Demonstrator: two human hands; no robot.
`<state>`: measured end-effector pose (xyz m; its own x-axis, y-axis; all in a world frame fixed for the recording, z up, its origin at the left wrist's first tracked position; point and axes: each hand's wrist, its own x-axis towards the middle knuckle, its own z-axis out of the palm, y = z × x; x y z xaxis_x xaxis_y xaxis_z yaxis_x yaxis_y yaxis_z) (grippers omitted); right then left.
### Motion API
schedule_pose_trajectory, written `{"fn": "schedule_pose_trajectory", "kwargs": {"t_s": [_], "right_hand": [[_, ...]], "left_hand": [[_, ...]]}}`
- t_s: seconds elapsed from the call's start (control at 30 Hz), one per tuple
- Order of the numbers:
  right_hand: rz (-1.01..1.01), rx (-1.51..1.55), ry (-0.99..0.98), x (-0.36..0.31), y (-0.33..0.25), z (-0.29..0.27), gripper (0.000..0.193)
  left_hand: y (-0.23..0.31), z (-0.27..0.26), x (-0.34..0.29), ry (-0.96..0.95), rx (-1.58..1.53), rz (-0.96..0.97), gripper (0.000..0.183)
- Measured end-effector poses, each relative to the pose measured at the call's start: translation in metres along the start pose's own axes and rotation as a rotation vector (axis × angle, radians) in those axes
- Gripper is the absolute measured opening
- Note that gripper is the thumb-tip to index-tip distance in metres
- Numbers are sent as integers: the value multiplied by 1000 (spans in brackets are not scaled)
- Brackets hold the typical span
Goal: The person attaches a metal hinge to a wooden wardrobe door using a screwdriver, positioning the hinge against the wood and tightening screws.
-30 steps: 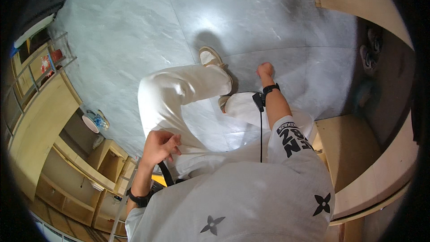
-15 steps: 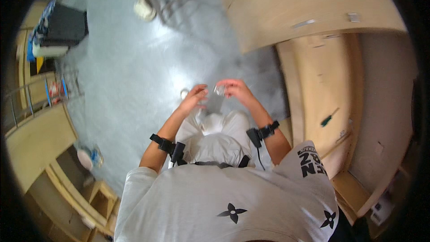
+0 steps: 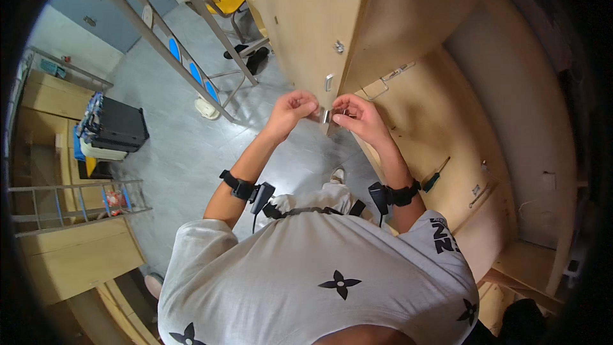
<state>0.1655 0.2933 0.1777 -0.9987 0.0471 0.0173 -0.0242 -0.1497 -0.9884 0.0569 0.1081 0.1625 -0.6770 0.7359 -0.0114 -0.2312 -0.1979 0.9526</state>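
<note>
My hands are raised close together in front of the lower edge of a pale wooden cabinet door [image 3: 313, 32]. In the fingers of my right hand [image 3: 363, 121] is a small shiny metal piece [image 3: 326, 116], its exact kind too small to tell; its end sticks out toward the left hand. My left hand [image 3: 294, 114] is closed, thumb and fingertips together beside that piece; whatever it pinches is hidden. A small metal handle [image 3: 329, 83] is on the door just above. To the right, a screwdriver [image 3: 436, 175] with a dark green handle lies on the wood inside the cabinet.
The cabinet's side wall [image 3: 472, 147] rises at the right, with a metal bracket [image 3: 389, 80] near my right hand. A metal ladder [image 3: 185, 57] with blue treads stands at upper left. Beyond are a yellow chair [image 3: 227, 1], pale shoes [image 3: 206, 108] and a black suitcase [image 3: 121, 124].
My hands have come up from above the floor to the door's edge, closer together. The view has shifted, bringing the door and ladder nearer. The small shiny piece stays in my right hand.
</note>
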Motion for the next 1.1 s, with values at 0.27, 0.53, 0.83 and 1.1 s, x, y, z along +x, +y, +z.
{"fn": "schedule_pose_trajectory", "kwargs": {"t_s": [0.27,0.53,0.83,1.1], "right_hand": [[-44,139,-116,19,-11,-56,29],[-200,346,269,43,-2,-72,20],[-254,252,561,74,2,-70,14],[-316,162,610,84,12,-80,13]], "left_hand": [[35,43,44,-37,229,50,9],[26,19,72,-24,89,99,12],[15,8,110,-16,83,236,7],[14,8,126,-26,129,305,9]]}}
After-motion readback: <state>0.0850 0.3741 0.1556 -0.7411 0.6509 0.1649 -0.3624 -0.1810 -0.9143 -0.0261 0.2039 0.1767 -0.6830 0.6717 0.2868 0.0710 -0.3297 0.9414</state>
